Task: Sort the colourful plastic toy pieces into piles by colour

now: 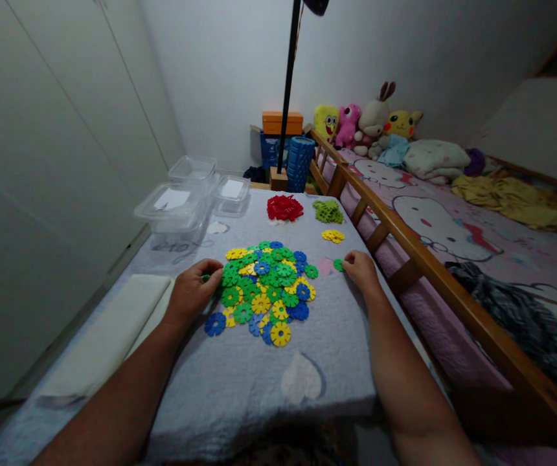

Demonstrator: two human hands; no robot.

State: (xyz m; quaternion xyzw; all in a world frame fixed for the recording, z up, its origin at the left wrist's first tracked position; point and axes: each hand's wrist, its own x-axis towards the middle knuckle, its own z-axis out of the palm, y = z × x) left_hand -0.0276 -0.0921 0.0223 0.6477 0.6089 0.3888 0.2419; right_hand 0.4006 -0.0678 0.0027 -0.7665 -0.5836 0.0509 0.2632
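Pinched by its edge in the right hand: a thin green disc, on the surface or just above it, cannot tell which. Could easily slip out, to judge by so small a hold between thumb and finger. Could also fall down toward the bed, because of being near the right edge of the surface.

Gripped between thumb and fingers of the left hand: a green piece, mostly hidden, probably of the same kind. Cannot tell how firmly.

Between the two hands, a mixed pile of green, yellow and blue notched discs, loosely overlapping. Lies close against the left hand, but well apart from the right one. Could slide and spread, if pushed by the left fingers; could also catch together by the notches and drag several pieces at once.

Beyond the right hand, a small group of yellow discs, and farther a light green heap and a red heap. Could be scattered by a careless forward reach, especially the yellow group, as the nearest one.

Farther to the left, clear containers, well apart from the green disc.
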